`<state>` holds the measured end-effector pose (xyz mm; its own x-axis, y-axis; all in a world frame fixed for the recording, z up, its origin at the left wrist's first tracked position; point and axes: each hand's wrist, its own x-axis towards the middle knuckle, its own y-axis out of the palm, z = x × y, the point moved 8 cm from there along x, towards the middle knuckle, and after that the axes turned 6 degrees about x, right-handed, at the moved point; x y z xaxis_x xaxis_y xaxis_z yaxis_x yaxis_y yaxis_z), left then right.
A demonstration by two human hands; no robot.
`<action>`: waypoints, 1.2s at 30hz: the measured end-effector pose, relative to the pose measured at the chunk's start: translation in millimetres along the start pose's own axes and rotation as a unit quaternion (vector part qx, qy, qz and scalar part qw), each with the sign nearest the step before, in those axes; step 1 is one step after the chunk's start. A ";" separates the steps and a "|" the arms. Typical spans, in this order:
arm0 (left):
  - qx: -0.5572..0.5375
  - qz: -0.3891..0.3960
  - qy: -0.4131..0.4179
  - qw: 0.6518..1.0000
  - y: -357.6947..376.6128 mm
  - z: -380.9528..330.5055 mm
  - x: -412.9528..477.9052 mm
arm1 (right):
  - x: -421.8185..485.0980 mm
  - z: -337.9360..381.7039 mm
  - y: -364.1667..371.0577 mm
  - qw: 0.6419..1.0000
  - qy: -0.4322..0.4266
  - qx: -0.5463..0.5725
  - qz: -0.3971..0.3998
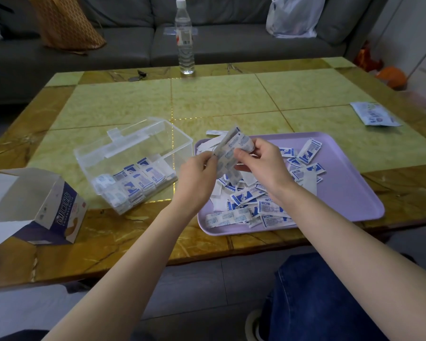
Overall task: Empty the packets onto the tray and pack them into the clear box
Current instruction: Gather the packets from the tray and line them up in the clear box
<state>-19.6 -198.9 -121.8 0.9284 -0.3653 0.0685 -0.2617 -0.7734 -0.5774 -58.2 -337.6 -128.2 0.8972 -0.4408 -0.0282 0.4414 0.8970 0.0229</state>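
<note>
At the far left an opened cardboard carton (35, 205) lies on its side on the table (231, 99). To the right of it is the clear box (143, 134), and a layer of packed packets (133, 185) already fills its lower, nearer part. Just right of the box comes the left hand (197, 173). Its fingers (208, 159) are curled and pinch the lower left edge of a small bundle of packets (229, 148). The bundle is held in the air above the left end of the tray, between the two hands. The right hand (263, 163) takes the other side, with the thumb in front and the other fingers behind. So the bundle sits at the fingertips, not deep in a palm. How many pieces are in it I cannot say, because it is blurred. Below and to the right, the lilac tray (342, 193) carries the loose packets (256, 200) in an overlapping heap.

I judge these packets to be very light, thin and flexible paper sleeves, a little slippery against each other. A bundle may fan out or slide apart. It is better to align the edges first and pinch the flat faces near the middle, not one corner.
</note>
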 end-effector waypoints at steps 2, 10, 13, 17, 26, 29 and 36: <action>-0.017 0.020 0.005 1.000 6.1 -2.0 -3.4 | -0.6 -5.7 -0.7 1.000 0.011 0.021 -0.003; 0.006 0.008 0.008 1.000 7.6 10.6 0.1 | -8.9 -25.2 4.2 0.989 0.062 -0.127 0.047; -0.008 0.010 0.001 1.000 7.8 12.9 0.2 | -11.8 -36.2 4.2 0.986 0.091 -0.124 0.059; -0.045 -0.025 -0.037 0.998 -5.5 24.6 3.4 | -8.6 -36.0 -8.8 0.978 0.055 -0.200 0.024; 0.098 0.058 0.015 0.993 10.7 26.7 -0.4 | -15.1 -25.2 1.7 0.951 -0.052 -0.294 0.074; 0.100 0.104 0.041 0.989 26.2 21.3 -12.0 | -15.5 -24.1 3.7 0.953 -0.066 -0.288 0.059; 0.142 0.132 0.058 0.979 36.0 27.5 -20.8 | -23.9 -24.3 3.4 0.924 -0.109 -0.363 0.042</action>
<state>-41.0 -204.9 -166.3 0.7972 -0.6029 -0.0308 -0.3898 -0.4750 -0.7889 -78.5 -323.2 -151.7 0.9447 -0.2935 0.1465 0.3139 0.6790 -0.6637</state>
